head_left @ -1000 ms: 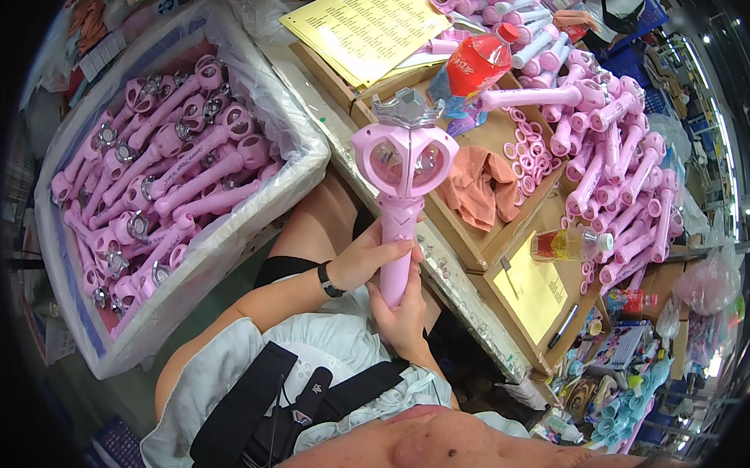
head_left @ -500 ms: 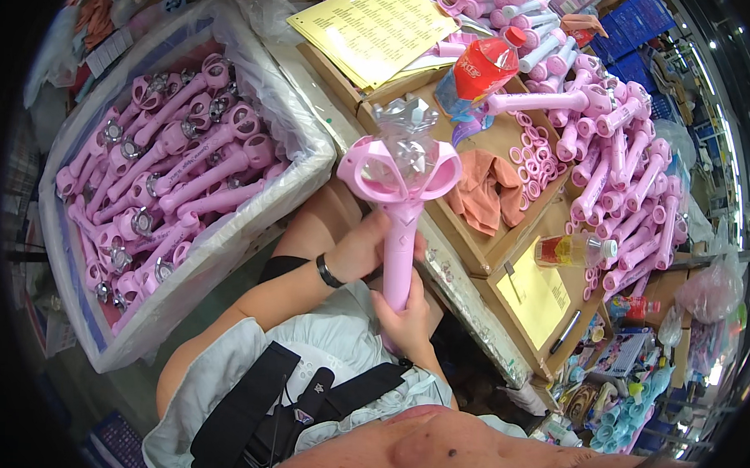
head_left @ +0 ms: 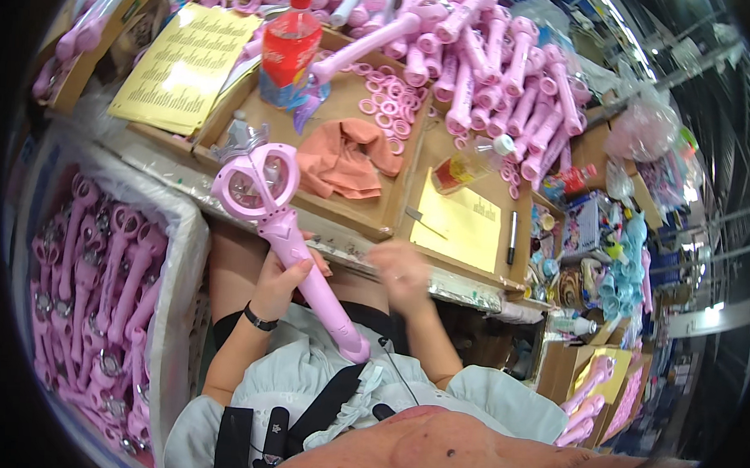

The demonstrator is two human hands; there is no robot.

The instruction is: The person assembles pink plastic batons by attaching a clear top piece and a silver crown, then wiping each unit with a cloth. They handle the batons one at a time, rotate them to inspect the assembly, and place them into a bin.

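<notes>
A pink toy wand (head_left: pixel 328 317) with an open round head and a clear and silvery piece at its tip slants across in front of my body. Around its handle, just below the head, my left hand (head_left: pixel 283 278) is closed. My right hand (head_left: pixel 405 273) is off the wand, beside the bench's front edge and close to a yellow sheet (head_left: pixel 467 234). Motion smears its fingers, so I cannot make out whether they hold anything. An orange cloth (head_left: pixel 349 159) lies in a shallow cardboard tray (head_left: pixel 309 199) beyond both hands, with pink rings (head_left: pixel 387 101) behind it.
At the left stands a plastic-lined bin (head_left: pixel 188 251) full of pink wands. More pink wand handles (head_left: pixel 516 73) are heaped at the back. A red-labelled bottle (head_left: pixel 291 50), a tipped clear bottle (head_left: pixel 470 167), a black pen (head_left: pixel 513 237) and yellow printed sheets (head_left: pixel 181 67) occupy the bench.
My right hand has let go of the wand and moved right. The wand, in my left hand, has shifted left and tilted. The view has turned toward the right.
</notes>
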